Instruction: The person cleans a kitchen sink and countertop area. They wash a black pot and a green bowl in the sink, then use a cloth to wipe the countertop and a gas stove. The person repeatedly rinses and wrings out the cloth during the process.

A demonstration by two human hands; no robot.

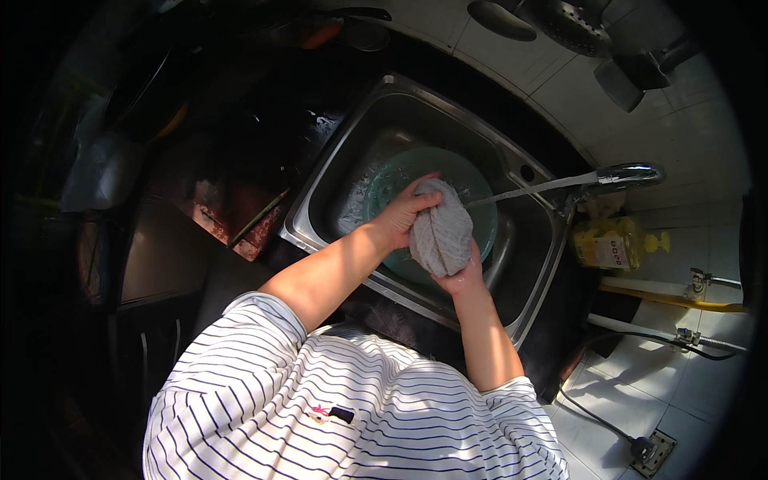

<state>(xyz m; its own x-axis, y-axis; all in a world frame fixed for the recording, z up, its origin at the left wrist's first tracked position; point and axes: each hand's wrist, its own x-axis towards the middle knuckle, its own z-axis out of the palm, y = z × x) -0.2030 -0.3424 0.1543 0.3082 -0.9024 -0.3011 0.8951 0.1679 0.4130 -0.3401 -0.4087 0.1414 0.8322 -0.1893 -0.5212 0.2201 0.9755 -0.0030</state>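
A bunched, wet grey cloth [442, 231] is held between both hands above a green basin [393, 171] in a stainless steel sink [516, 144]. My left hand [408, 213] grips the cloth's upper left side, its thumb lying on top. My right hand [465, 273] cups the cloth from below at its lower right; most of those fingers are hidden beneath it. From the chrome faucet [630, 174], a stream of water [540, 187] runs towards the basin, passing just beside the cloth. Water stands in the basin.
Right of the sink sits a yellow pump bottle of liquid [606, 243]. Metal ladles and a skimmer [567, 27] hang on the tiled wall. Pipes and a plugged-in black cable [600, 420] run at the lower right. Dark counter [270, 126] borders the sink at left.
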